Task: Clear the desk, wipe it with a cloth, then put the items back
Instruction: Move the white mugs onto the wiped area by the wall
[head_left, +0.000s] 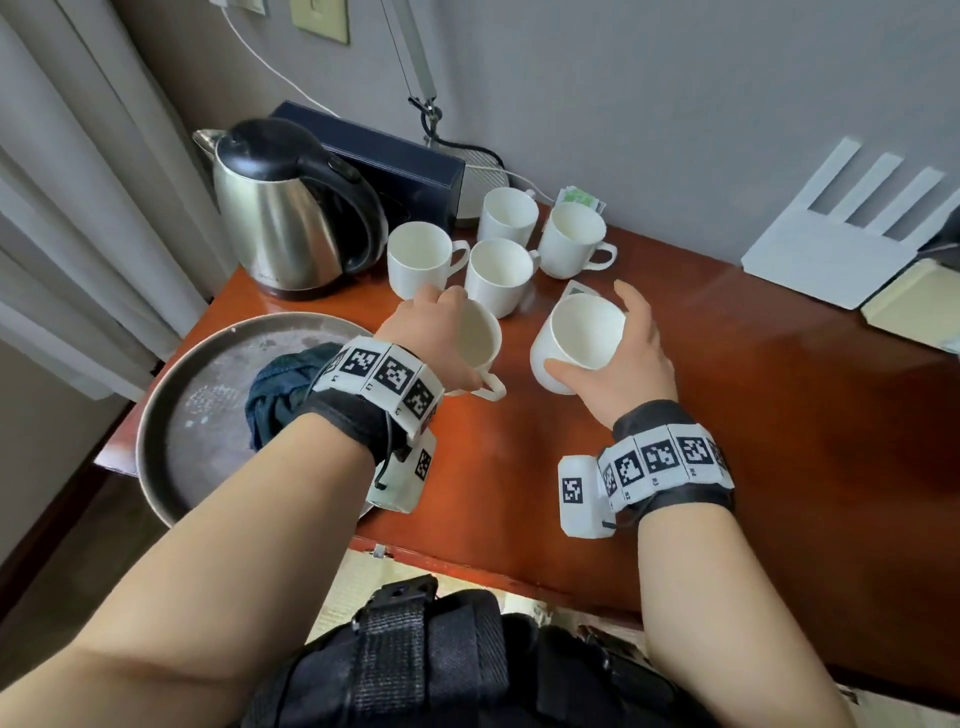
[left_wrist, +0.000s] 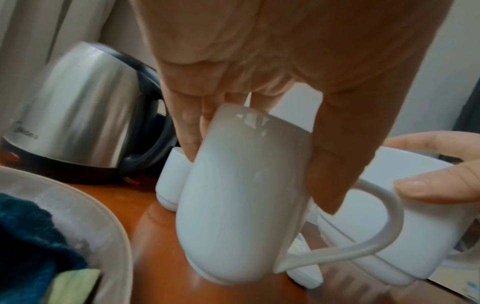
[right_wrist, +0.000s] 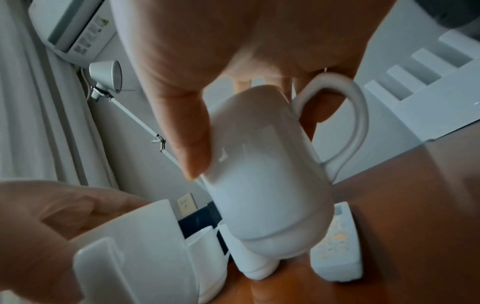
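Observation:
My left hand (head_left: 441, 332) grips a white mug (head_left: 480, 343) from above by the rim, with the handle pointing toward me. In the left wrist view this mug (left_wrist: 241, 195) hangs tilted just over the brown desk (head_left: 779, 415). My right hand (head_left: 597, 332) holds a second white mug (head_left: 548, 358), thumb on the near wall and fingers over the far rim. From the right wrist that mug (right_wrist: 267, 185) also tilts above the desk. A dark blue cloth (head_left: 285, 400) lies crumpled on the round metal tray (head_left: 197, 457) at the left.
Several white mugs (head_left: 498, 275) stand behind my hands. A steel kettle (head_left: 291, 208) is at the back left, with a black box (head_left: 395, 156) behind it. A white remote (right_wrist: 337, 246) lies under the right mug. A white router (head_left: 841, 244) leans at the back right.

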